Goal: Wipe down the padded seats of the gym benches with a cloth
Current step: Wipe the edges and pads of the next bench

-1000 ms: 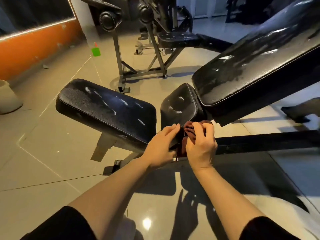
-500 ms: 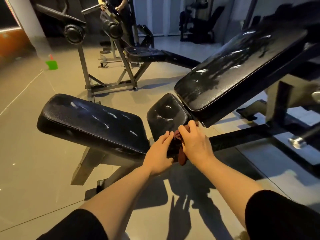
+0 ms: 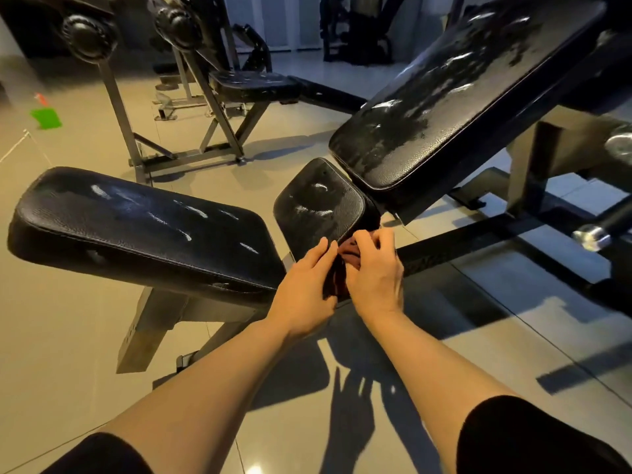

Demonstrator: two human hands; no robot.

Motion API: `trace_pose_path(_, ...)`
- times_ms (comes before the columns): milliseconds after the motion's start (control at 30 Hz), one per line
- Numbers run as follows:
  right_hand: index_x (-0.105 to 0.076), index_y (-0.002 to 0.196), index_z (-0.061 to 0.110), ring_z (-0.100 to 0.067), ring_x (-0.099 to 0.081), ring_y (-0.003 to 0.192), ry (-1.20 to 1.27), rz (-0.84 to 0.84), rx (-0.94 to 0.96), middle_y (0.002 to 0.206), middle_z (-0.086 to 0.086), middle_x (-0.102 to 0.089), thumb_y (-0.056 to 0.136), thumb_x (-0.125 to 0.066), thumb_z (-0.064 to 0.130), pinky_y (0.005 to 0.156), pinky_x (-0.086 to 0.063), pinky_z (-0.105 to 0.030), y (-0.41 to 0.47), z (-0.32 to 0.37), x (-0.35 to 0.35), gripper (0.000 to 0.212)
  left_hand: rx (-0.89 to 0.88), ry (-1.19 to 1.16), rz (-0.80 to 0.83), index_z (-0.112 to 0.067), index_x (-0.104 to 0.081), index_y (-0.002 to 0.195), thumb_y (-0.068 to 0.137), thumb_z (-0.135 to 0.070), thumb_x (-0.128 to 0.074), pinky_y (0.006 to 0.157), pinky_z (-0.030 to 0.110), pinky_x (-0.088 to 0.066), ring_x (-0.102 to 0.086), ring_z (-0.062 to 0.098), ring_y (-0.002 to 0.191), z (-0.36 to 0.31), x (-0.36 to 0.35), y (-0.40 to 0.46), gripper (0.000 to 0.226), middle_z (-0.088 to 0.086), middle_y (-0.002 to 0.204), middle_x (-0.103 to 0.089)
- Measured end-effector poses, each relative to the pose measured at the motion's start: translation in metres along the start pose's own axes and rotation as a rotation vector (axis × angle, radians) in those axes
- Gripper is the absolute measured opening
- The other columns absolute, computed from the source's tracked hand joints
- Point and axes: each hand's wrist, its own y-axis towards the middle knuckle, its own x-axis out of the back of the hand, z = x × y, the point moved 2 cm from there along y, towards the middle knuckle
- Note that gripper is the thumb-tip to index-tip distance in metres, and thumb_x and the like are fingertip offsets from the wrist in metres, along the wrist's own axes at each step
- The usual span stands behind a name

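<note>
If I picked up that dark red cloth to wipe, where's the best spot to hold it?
Probably the bunched upper part of the dark red cloth, taken from the near side. It hangs crumpled at the small black seat pad's near edge, between the left hand and right hand.

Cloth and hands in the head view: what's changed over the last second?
Little. Both hands stay at the near edge of the small seat pad, working the dark red cloth. The right hand has curled its fingers over it, knuckles raised; the left hand stays flat against it. The camera swung right, so the flat bench pad and green bottle slid left in view. Nothing was let go.
</note>
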Motion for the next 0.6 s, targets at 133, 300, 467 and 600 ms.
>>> trace_pose_path(133, -0.063, 0.093, 0.015, -0.025, -0.054, 0.095, 0.166, -0.027, -0.278, 0.106, -0.005, -0.051, 0.086, -0.056, -0.001, 0.072, -0.035, -0.023, -0.004, -0.016, 0.001, 0.019, -0.021, -0.026, 0.043, -0.026, -0.009, 0.155, 0.086, -0.018, -0.065, 0.11, 0.027, -0.028, -0.016, 0.015, 0.146, 0.005, 0.003, -0.001, 0.088, -0.007, 0.162, -0.003)
trace_pose_path(300, -0.065, 0.085, 0.008, -0.027, -0.06, 0.085, 0.11, -0.279, -0.077, 0.105, -0.013, -0.053, 0.076, -0.064, -0.007, 0.067, -0.049, -0.031, 0.006, 0.01, 0.008, 0.017, -0.053, -0.037, 0.07, -0.026, -0.01, 0.154, 0.087, -0.017, -0.065, 0.113, 0.026, -0.023, -0.015, 0.012, 0.146, 0.008, 0.009, -0.002, 0.086, -0.008, 0.162, -0.004)
trace_pose_path(467, -0.065, 0.091, 0.003, -0.038, -0.059, 0.091, 0.009, -0.242, -0.024, 0.104, -0.02, -0.055, 0.076, -0.06, -0.002, 0.071, -0.044, -0.03, 0.009, 0.014, 0.0, 0.016, -0.058, -0.032, 0.057, -0.026, -0.012, 0.153, 0.087, -0.017, -0.065, 0.116, 0.03, -0.023, -0.018, 0.012, 0.146, 0.007, 0.012, -0.001, 0.085, -0.006, 0.161, -0.01)
trace_pose_path(600, -0.065, 0.095, 0.004, -0.039, -0.057, 0.094, -0.004, -0.18, -0.011, 0.106, -0.02, -0.053, 0.08, -0.05, 0.001, 0.069, -0.048, -0.034, 0.014, 0.005, -0.002, 0.021, -0.07, -0.021, 0.07, -0.027, -0.013, 0.154, 0.087, -0.016, -0.066, 0.116, 0.03, -0.024, -0.019, 0.012, 0.145, 0.01, 0.013, -0.001, 0.086, -0.007, 0.161, -0.009)
